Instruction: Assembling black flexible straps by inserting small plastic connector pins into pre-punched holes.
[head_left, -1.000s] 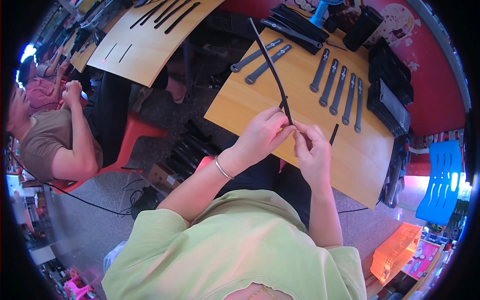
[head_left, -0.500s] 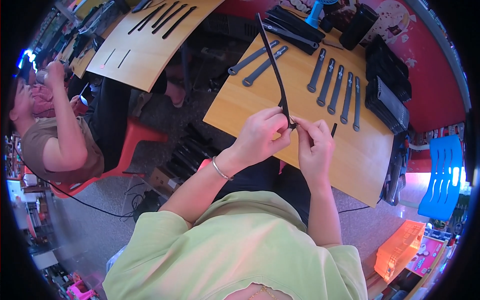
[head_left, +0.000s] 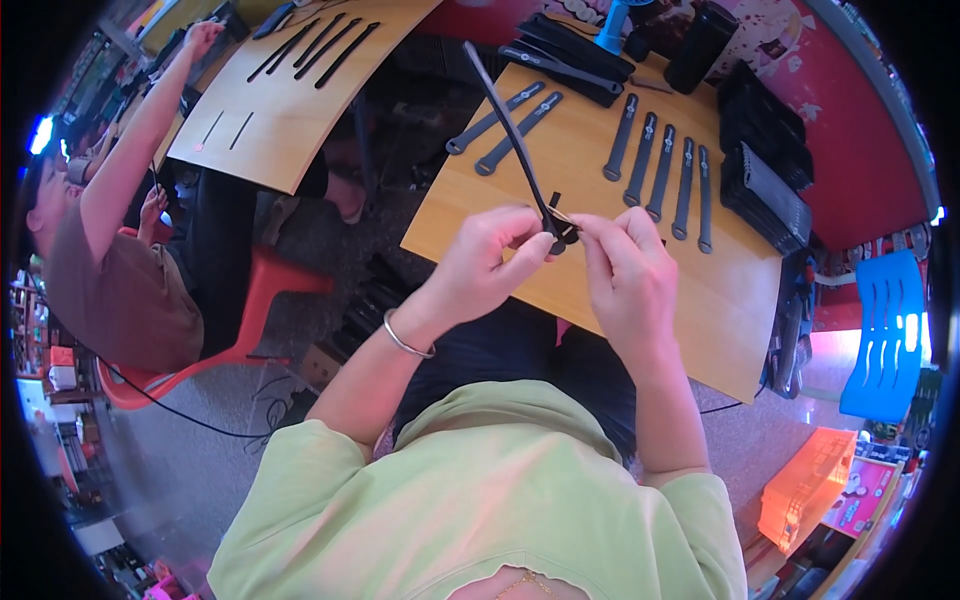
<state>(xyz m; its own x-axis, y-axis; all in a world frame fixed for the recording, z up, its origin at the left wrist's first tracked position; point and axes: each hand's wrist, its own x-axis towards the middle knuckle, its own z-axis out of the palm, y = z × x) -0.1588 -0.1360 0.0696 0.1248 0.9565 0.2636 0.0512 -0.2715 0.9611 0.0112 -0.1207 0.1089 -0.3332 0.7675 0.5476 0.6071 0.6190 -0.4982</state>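
Observation:
A long black strap (head_left: 508, 122) rises from my left hand (head_left: 492, 258), which is closed around its lower part. At that lower end a dark loop or buckle piece (head_left: 565, 232) shows between my hands. My right hand (head_left: 632, 278) is pinched beside this piece, its fingertips at a thin, light-coloured sliver too small to name. Beyond my hands, several grey straps (head_left: 667, 165) with looped ends lie in a row on the wooden table (head_left: 700, 310). Two similar straps (head_left: 518, 133) lie further left.
Stacked black straps (head_left: 570, 60), a blue fan (head_left: 612, 28) and a black cylinder (head_left: 702, 45) stand at the back. Dark stacks (head_left: 765, 200) line the right edge. A co-worker (head_left: 125, 270) sits at another table (head_left: 250, 150) on the left. An orange crate (head_left: 808, 490) is lower right.
Both hands have shifted slightly, and the black strap has swung left. Its looped end shows more between my fingers. The co-worker's arm has stretched forward over the other table.

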